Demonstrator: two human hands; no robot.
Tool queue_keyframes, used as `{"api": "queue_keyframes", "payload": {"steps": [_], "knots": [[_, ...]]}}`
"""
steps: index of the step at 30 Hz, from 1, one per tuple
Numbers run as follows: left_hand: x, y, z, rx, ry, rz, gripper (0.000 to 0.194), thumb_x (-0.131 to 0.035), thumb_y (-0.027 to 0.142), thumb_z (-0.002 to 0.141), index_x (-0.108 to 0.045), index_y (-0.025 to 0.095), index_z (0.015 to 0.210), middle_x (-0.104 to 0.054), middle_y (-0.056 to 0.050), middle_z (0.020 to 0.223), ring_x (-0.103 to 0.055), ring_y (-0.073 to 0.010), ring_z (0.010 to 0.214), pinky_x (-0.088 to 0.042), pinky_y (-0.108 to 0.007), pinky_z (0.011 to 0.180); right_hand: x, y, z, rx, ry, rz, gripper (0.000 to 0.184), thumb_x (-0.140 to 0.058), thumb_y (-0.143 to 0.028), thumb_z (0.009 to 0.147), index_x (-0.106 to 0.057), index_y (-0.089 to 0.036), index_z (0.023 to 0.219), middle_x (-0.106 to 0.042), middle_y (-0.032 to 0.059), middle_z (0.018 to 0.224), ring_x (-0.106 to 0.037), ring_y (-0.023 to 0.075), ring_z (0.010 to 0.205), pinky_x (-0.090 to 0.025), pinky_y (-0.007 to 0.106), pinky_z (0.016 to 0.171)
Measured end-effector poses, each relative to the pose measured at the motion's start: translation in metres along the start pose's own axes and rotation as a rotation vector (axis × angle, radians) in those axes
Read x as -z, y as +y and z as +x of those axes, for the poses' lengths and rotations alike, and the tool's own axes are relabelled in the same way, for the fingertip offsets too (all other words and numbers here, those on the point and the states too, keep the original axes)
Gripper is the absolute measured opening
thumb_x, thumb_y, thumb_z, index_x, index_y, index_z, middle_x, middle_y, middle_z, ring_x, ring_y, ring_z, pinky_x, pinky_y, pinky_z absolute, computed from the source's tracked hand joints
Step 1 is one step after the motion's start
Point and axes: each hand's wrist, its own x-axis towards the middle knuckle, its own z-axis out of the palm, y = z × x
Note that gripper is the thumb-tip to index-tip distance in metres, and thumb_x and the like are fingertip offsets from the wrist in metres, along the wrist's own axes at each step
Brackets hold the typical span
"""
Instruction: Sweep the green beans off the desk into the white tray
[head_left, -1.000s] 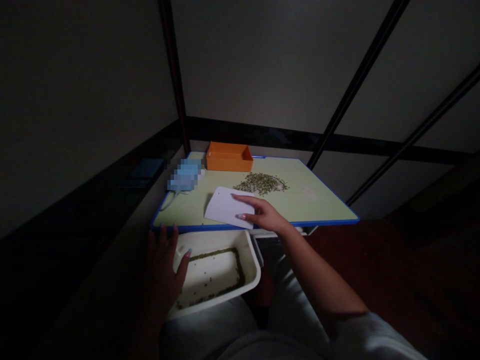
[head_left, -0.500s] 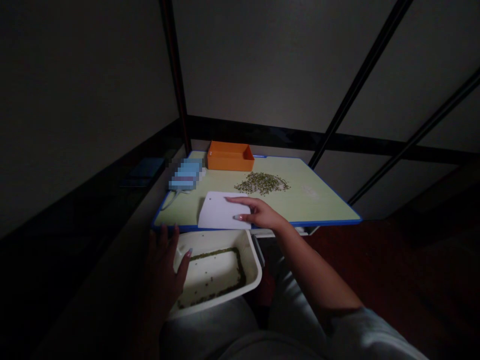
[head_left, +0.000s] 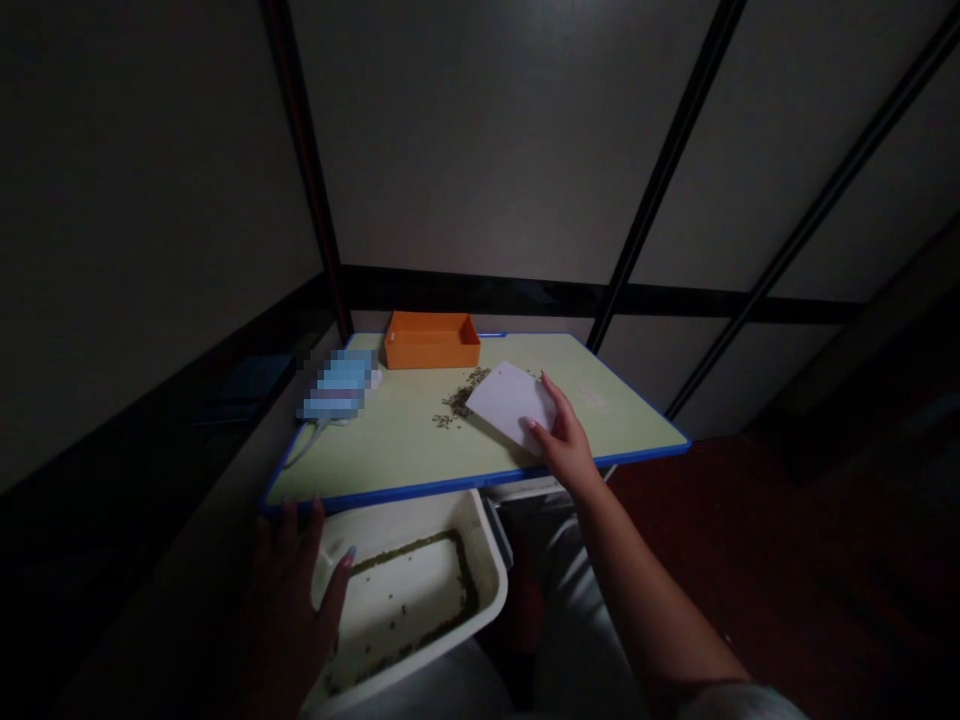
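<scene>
My right hand point(head_left: 561, 433) grips a flat white card point(head_left: 510, 405) by its right edge, with the thumb on the near face. The card is tilted above the tabletop and hides part of a heap of small dark green beans or seeds point(head_left: 459, 398). My left hand point(head_left: 304, 575) rests with fingers spread at the left side of a white plastic bin point(head_left: 491, 590) under the table's front edge. Similar green grains point(head_left: 469, 575) line the bottom edges of the bin, and a few are scattered across its floor.
The light green tabletop point(head_left: 390, 440) has a blue rim. At its back left stands an orange open box point(head_left: 431, 355). A blurred-out blue object point(head_left: 337, 385) with a pale cord lies at the left. Dark-framed panels point(head_left: 480, 150) rise behind the table.
My right hand has carried the card from the table's front edge to the right and back, over the heap. My left hand stays at the bin. The view has shifted slightly.
</scene>
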Motion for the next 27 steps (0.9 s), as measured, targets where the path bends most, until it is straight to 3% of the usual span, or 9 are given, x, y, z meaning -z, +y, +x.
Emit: {"api": "queue_keyframes", "payload": {"steps": [5,11,18,27], "knots": [[-0.002,-0.003,0.001,-0.008,-0.003,0.020,0.066,-0.035,0.047,0.090,-0.026,0.024,0.151,-0.029,-0.016,0.161,-0.016,-0.0401,0.153,-0.030,-0.067,0.119,0.006,0.015,0.008,0.007,0.032,-0.050,0.080,-0.062,-0.029,0.084,-0.028,-0.026,0.155,-0.028,0.0066,0.164,-0.022,0.0232,0.153,-0.009,0.045,0.127],[-0.001,-0.002,0.002,-0.069,0.034,0.040,0.067,-0.036,0.045,0.091,-0.021,0.024,0.153,-0.029,-0.018,0.160,-0.016,-0.0408,0.153,-0.030,-0.068,0.118,0.001,0.021,0.011,0.032,-0.014,-0.073,0.075,-0.062,-0.024,0.081,-0.037,-0.025,0.152,-0.038,0.0062,0.160,-0.026,0.0220,0.152,-0.011,0.043,0.127],[-0.001,0.000,0.002,-0.067,0.004,0.009,0.071,-0.040,0.041,0.090,-0.012,0.028,0.154,-0.018,-0.013,0.166,-0.010,-0.0394,0.154,-0.028,-0.067,0.120,0.007,0.017,0.006,-0.003,-0.080,-0.061,0.077,-0.064,-0.025,0.080,-0.037,-0.022,0.152,-0.037,0.0076,0.160,-0.026,0.0228,0.152,-0.012,0.043,0.127],[-0.002,0.000,0.003,-0.065,0.026,0.001,0.072,-0.041,0.039,0.090,-0.011,0.030,0.154,-0.018,-0.012,0.166,-0.012,-0.0385,0.154,-0.030,-0.067,0.119,0.007,0.019,0.005,-0.003,-0.105,-0.063,0.076,-0.064,-0.024,0.080,-0.039,-0.024,0.151,-0.039,0.0065,0.159,-0.029,0.0221,0.151,-0.014,0.041,0.126]]}}
